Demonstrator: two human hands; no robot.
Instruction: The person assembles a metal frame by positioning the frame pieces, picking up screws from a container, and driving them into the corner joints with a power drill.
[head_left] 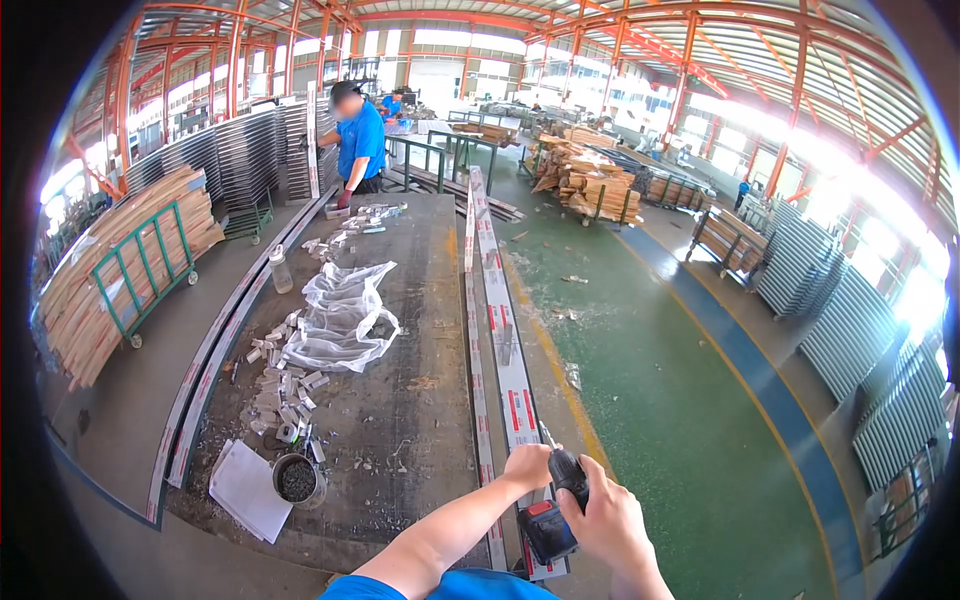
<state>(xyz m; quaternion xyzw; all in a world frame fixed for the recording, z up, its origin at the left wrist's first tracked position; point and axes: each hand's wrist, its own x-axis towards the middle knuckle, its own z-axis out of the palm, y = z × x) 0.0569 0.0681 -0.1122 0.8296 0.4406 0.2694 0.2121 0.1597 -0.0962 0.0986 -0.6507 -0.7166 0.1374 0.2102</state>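
Note:
My right hand (610,515) is wrapped around the grip of a black cordless drill (568,472) with a red-marked battery, its nose pointing away from me. Close by the drill's front end, my left hand (528,467) is closed, its fingers pressed together; what they hold is hidden. Both hands are over a long metal profile (514,385) with red-and-white protective film, lying along the table's right edge. A second, narrower filmed strip (478,370) runs beside it. To the left, a round can (315,492) full of small dark screws stands by white paper sheets (240,492).
On the dark worktable (425,330) lie small metal pieces (285,400) and a crumpled plastic bag (340,320). A clear bottle (280,272) stands near more long profiles (215,350). A co-worker (360,145) stands at the far end. Loaded carts (150,265) flank the table.

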